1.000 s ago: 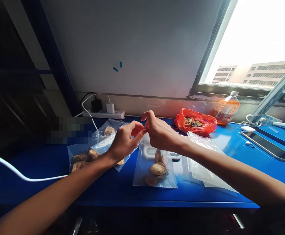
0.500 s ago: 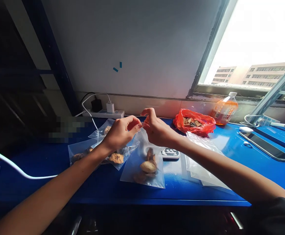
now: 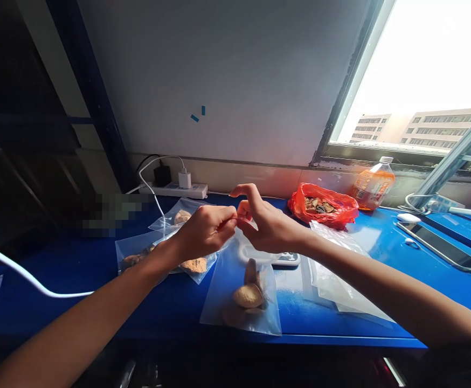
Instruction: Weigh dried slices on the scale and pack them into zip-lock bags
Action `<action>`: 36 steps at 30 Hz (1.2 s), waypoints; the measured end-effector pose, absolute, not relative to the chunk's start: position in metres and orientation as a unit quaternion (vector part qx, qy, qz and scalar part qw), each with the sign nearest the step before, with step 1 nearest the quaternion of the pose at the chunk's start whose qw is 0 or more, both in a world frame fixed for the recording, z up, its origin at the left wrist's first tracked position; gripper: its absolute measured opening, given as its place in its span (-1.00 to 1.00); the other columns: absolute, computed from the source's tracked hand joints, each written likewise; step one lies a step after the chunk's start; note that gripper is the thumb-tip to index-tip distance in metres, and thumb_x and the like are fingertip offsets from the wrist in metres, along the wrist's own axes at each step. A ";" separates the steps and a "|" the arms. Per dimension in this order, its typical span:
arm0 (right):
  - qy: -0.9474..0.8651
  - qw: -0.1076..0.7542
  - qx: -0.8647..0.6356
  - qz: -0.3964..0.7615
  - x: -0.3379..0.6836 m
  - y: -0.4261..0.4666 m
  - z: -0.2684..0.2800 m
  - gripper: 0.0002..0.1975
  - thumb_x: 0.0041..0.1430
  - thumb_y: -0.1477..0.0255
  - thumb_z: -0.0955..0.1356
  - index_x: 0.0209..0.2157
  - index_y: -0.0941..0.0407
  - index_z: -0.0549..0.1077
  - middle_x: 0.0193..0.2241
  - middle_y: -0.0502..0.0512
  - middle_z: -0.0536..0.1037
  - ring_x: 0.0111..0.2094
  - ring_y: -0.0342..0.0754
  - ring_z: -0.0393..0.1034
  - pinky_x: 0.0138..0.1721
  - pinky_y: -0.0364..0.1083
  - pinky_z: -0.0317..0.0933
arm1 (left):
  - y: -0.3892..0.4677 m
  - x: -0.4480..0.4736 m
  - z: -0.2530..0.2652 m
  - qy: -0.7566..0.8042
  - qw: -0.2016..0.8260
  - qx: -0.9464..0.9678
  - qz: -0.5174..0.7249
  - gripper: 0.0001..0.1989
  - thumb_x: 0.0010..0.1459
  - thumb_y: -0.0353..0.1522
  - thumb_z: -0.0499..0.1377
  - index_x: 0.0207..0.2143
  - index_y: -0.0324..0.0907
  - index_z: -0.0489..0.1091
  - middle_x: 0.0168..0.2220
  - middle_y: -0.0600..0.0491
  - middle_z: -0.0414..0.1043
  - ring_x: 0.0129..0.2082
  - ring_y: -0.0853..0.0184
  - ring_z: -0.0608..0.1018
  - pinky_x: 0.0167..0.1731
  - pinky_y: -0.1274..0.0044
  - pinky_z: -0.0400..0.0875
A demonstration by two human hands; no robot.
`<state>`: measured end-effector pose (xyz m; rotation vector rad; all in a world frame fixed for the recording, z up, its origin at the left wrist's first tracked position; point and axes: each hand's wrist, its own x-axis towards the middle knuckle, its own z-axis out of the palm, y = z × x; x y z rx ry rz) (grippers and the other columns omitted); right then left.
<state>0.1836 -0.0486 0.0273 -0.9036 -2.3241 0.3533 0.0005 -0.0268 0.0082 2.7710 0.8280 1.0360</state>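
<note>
Between my two hands the top of a clear plastic bag (image 3: 215, 310) is pinched, and its body hangs down toward the desk's front edge. Inside it show brown dried pieces (image 3: 248, 295), one with a pale cut face. My left hand (image 3: 209, 229) is closed, thumb against fingers, at the bag's upper edge. My right hand (image 3: 263, 221) meets it there with its fingertips pinched, one finger bent outward. Behind the bag sits a white device with buttons (image 3: 288, 260), partly covered. More clear bags of dried pieces (image 3: 195, 265) lie left of it, under my left forearm.
A red plastic bag (image 3: 344, 211) of dried pieces stands near the wall, beside an orange drink bottle (image 3: 375, 186). Flat clear bags (image 3: 340, 280) lie under my right forearm. A phone (image 3: 441, 245) is at right; a power strip (image 3: 197, 190) and white cable (image 3: 37, 288) at left.
Both hands and the pinched bag have come slightly lower in view, and the bag's bottom is nearer the desk's front edge. My left fingers look more tightly closed. The whole view has shifted a little.
</note>
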 end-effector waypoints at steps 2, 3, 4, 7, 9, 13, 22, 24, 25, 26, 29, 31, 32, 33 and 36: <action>-0.877 0.309 -0.339 0.145 0.187 -0.049 0.025 -0.56 0.10 0.56 0.23 0.01 0.13 0.02 -0.38 0.04 0.42 -0.41 -0.11 0.29 -0.33 -0.07 0.20 | -0.027 0.000 0.009 0.259 0.059 0.901 0.343 -0.73 0.20 -0.38 -0.02 -0.55 -0.20 0.26 -0.63 0.19 0.16 -0.63 0.48 0.22 -0.57 0.57 0.11; -0.876 0.312 -0.338 0.146 0.189 -0.050 0.024 -0.57 0.11 0.56 0.23 0.00 0.13 0.02 -0.36 0.05 0.42 -0.40 -0.11 0.29 -0.32 -0.06 0.20 | -0.028 0.000 0.009 0.253 0.068 0.902 0.344 -0.74 0.20 -0.38 -0.01 -0.55 -0.20 0.26 -0.63 0.19 0.16 -0.62 0.48 0.21 -0.57 0.56 0.11; -0.875 0.315 -0.338 0.145 0.192 -0.050 0.022 -0.58 0.12 0.56 0.23 -0.01 0.13 0.02 -0.34 0.06 0.42 -0.39 -0.11 0.28 -0.31 -0.06 0.19 | -0.029 0.000 0.009 0.249 0.077 0.902 0.344 -0.75 0.19 -0.38 -0.01 -0.55 -0.20 0.26 -0.63 0.19 0.16 -0.62 0.48 0.21 -0.57 0.56 0.11; -0.873 0.318 -0.337 0.149 0.205 -0.053 0.019 -0.61 0.16 0.55 0.22 -0.01 0.12 0.01 -0.34 0.06 0.41 -0.39 -0.13 0.27 -0.32 -0.07 0.19 | -0.035 0.002 0.012 0.246 0.108 0.897 0.352 -0.76 0.18 -0.40 -0.02 -0.56 -0.19 0.24 -0.63 0.19 0.14 -0.62 0.48 0.20 -0.57 0.56 0.12; -0.874 0.313 -0.340 0.152 0.215 -0.055 0.020 -0.64 0.18 0.53 0.21 -0.02 0.11 0.00 -0.37 0.03 0.41 -0.41 -0.14 0.26 -0.34 -0.08 0.18 | -0.040 0.003 0.016 0.250 0.128 0.888 0.363 -0.76 0.17 -0.40 -0.03 -0.56 -0.18 0.23 -0.63 0.18 0.13 -0.62 0.47 0.21 -0.57 0.56 0.12; -0.868 0.318 -0.361 0.124 0.234 -0.054 0.021 -0.70 0.23 0.49 0.20 -0.04 0.10 0.00 -0.37 0.04 0.40 -0.40 -0.14 0.27 -0.32 -0.07 0.21 | -0.044 0.002 0.024 0.256 0.156 0.871 0.389 -0.76 0.15 -0.36 -0.03 -0.58 -0.18 0.22 -0.63 0.17 0.14 -0.61 0.46 0.22 -0.59 0.55 0.12; -0.810 0.379 -0.343 0.286 0.261 -0.048 0.015 -0.64 0.22 0.36 0.27 -0.05 0.02 -0.01 -0.41 -0.08 0.29 -0.48 -0.22 0.16 -0.46 -0.19 0.11 | -0.040 -0.004 0.019 0.269 0.196 0.848 0.413 -0.75 0.12 -0.34 0.00 -0.60 -0.17 0.20 -0.65 0.18 0.15 -0.62 0.46 0.23 -0.59 0.54 0.14; -0.772 0.430 -0.333 0.329 0.272 -0.042 0.015 -0.59 0.16 0.32 0.31 -0.07 -0.01 0.00 -0.43 -0.11 0.29 -0.49 -0.22 0.15 -0.48 -0.20 0.10 | -0.034 -0.009 0.016 0.279 0.216 0.835 0.423 -0.76 0.13 -0.35 0.00 -0.59 -0.17 0.20 -0.64 0.17 0.14 -0.62 0.47 0.22 -0.60 0.54 0.13; -0.746 0.463 -0.344 0.333 0.282 -0.036 0.015 -0.57 0.12 0.31 0.33 -0.08 -0.01 0.02 -0.44 -0.12 0.30 -0.50 -0.22 0.16 -0.48 -0.20 0.10 | -0.030 -0.013 0.016 0.286 0.226 0.820 0.442 -0.77 0.13 -0.36 -0.01 -0.58 -0.17 0.20 -0.63 0.17 0.15 -0.61 0.47 0.21 -0.60 0.55 0.12; -0.717 0.496 -0.367 0.324 0.295 -0.030 0.014 -0.57 0.09 0.31 0.35 -0.10 -0.01 0.04 -0.46 -0.12 0.30 -0.52 -0.22 0.16 -0.48 -0.19 0.11 | -0.025 -0.019 0.016 0.293 0.233 0.799 0.471 -0.78 0.13 -0.37 -0.01 -0.57 -0.17 0.20 -0.62 0.17 0.15 -0.61 0.47 0.20 -0.60 0.55 0.12; -0.635 0.562 -0.485 0.215 0.349 -0.004 0.010 -0.62 0.00 0.35 0.36 -0.15 0.03 0.16 -0.49 -0.11 0.31 -0.55 -0.21 0.17 -0.50 -0.18 0.12 | -0.011 -0.036 0.024 0.304 0.219 0.742 0.556 -0.81 0.15 -0.42 -0.02 -0.54 -0.18 0.20 -0.59 0.17 0.18 -0.57 0.48 0.22 -0.54 0.56 0.17; -0.616 0.520 -0.583 0.105 0.387 0.013 0.004 -0.69 -0.01 0.40 0.33 -0.17 0.09 0.27 -0.51 -0.07 0.34 -0.56 -0.19 0.18 -0.54 -0.17 0.10 | -0.003 -0.046 0.030 0.329 0.192 0.743 0.551 -0.85 0.17 -0.42 0.01 -0.47 -0.18 0.25 -0.56 0.19 0.22 -0.52 0.49 0.27 -0.46 0.56 0.23; -0.624 0.470 -0.621 0.070 0.403 0.020 0.001 -0.71 -0.02 0.42 0.32 -0.18 0.12 0.33 -0.51 -0.03 0.37 -0.54 -0.18 0.21 -0.52 -0.15 0.12 | 0.001 -0.050 0.033 0.349 0.174 0.745 0.542 -0.88 0.19 -0.40 0.03 -0.42 -0.18 0.29 -0.55 0.20 0.25 -0.50 0.49 0.30 -0.43 0.57 0.25; -0.639 0.419 -0.643 0.050 0.414 0.027 -0.002 -0.73 -0.02 0.43 0.32 -0.21 0.14 0.38 -0.49 0.02 0.42 -0.52 -0.16 0.26 -0.49 -0.14 0.16 | 0.004 -0.053 0.034 0.372 0.152 0.743 0.535 -0.89 0.20 -0.37 0.05 -0.36 -0.18 0.33 -0.53 0.20 0.28 -0.48 0.49 0.33 -0.41 0.58 0.26; -0.698 0.313 -0.642 0.048 0.427 0.043 -0.009 -0.73 -0.01 0.42 0.33 -0.22 0.17 0.48 -0.31 0.17 0.54 -0.35 -0.08 0.40 -0.33 -0.11 0.26 | 0.017 -0.061 0.032 0.454 0.059 0.724 0.515 -0.78 0.22 -0.27 0.04 -0.21 -0.19 0.40 -0.45 0.18 0.39 -0.41 0.44 0.41 -0.37 0.57 0.30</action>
